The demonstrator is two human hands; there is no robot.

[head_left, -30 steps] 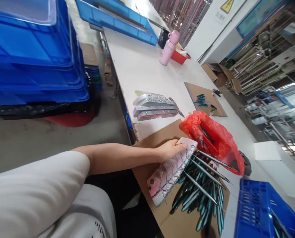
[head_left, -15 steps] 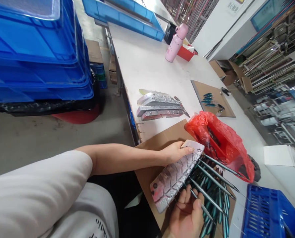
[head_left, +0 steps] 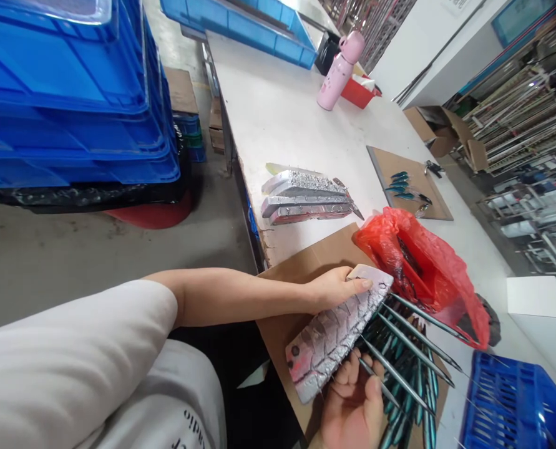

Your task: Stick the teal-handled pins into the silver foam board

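Note:
My left hand (head_left: 336, 288) grips the upper end of a paint-crusted foam block (head_left: 334, 333) that lies on a brown cardboard sheet (head_left: 306, 262). Several long thin metal rods (head_left: 413, 349) stick out of the block's right edge. My right hand (head_left: 352, 405) comes up from below, its fingers pinched on one rod close to the block. Under the rods lies a pile of teal fish-shaped lures (head_left: 399, 386).
A red plastic bag (head_left: 427, 268) lies right of the block. A blue crate (head_left: 512, 405) stands at the lower right. More crusted blocks (head_left: 306, 196) are stacked on the white table (head_left: 278, 112). Farther off are a second cardboard sheet (head_left: 409, 181), a pink bottle (head_left: 341, 72) and stacked blue crates (head_left: 72, 93) on the floor.
My right hand has come into view from below and taken hold of a rod at the block. My left hand keeps its hold on the block.

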